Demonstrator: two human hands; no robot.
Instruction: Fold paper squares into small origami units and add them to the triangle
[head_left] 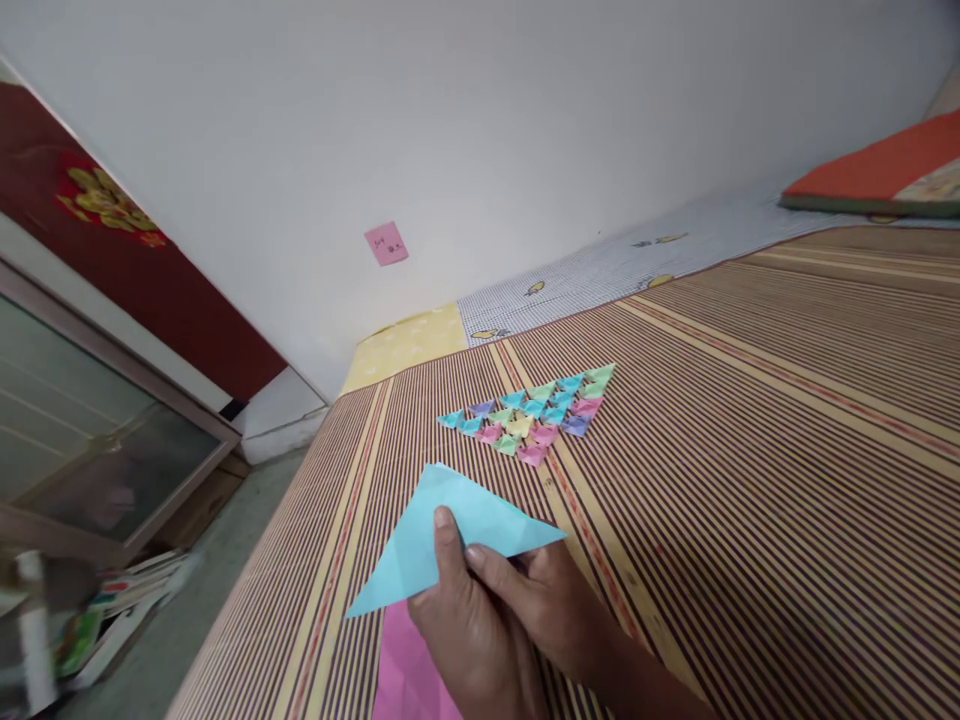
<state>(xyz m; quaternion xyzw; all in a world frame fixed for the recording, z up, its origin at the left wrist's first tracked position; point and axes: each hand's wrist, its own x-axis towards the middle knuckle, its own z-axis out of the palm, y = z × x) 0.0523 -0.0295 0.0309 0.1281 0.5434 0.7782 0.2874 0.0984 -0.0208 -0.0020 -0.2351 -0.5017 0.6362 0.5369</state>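
A light blue sheet of paper point(405, 540), folded into a triangle with its peak pointing away from me, is held above the striped mat. My left hand point(472, 640) grips its lower edge, thumb flat on top and fingers hidden underneath. Close beside it, my right hand point(551, 600) pinches the same edge, its thumb tip near the left thumb. Under the left hand lies a creased pink paper point(409, 670), partly covered. Beyond the blue paper, several small folded paper pieces point(520, 426) in blue, green, pink, purple and yellow are laid out in a triangle.
The striped mat point(750, 480) covers the bed, with patterned cloth point(570, 285) along the wall. A pink note point(386, 243) is stuck on the wall. Folded orange bedding point(877, 165) rests at far right. Left, beyond the bed's edge, are a glass-fronted cabinet point(90, 430) and papers point(120, 620).
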